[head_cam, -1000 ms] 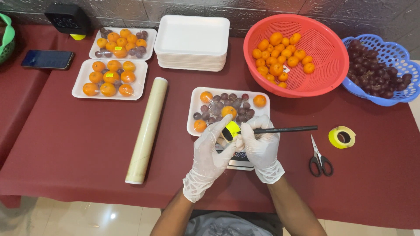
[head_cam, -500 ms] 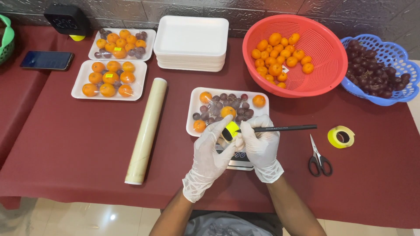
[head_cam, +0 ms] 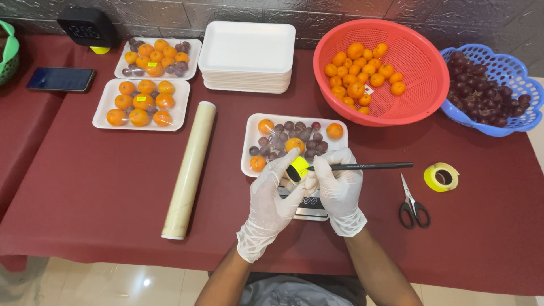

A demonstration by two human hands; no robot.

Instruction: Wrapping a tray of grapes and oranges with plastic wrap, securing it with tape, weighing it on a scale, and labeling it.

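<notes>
Left hand (head_cam: 271,199): white glove, fingertips pinch a small yellow sticker (head_cam: 298,168), thumb side touching the right hand.
Right hand (head_cam: 339,188): white glove, closed around a black pen (head_cam: 371,166); shaft lies level, pointing right.
Hands: together, over the near rim of the fruit tray (head_cam: 251,141).
Fruit tray: white foam, oranges and dark grapes under film, sits on a scale (head_cam: 310,205).
Film roll (head_cam: 190,169): left of the tray, well apart.
Scissors (head_cam: 413,202), yellow tape roll (head_cam: 441,177): right of the hands.
Red basket (head_cam: 422,68): oranges, behind the tray.
</notes>
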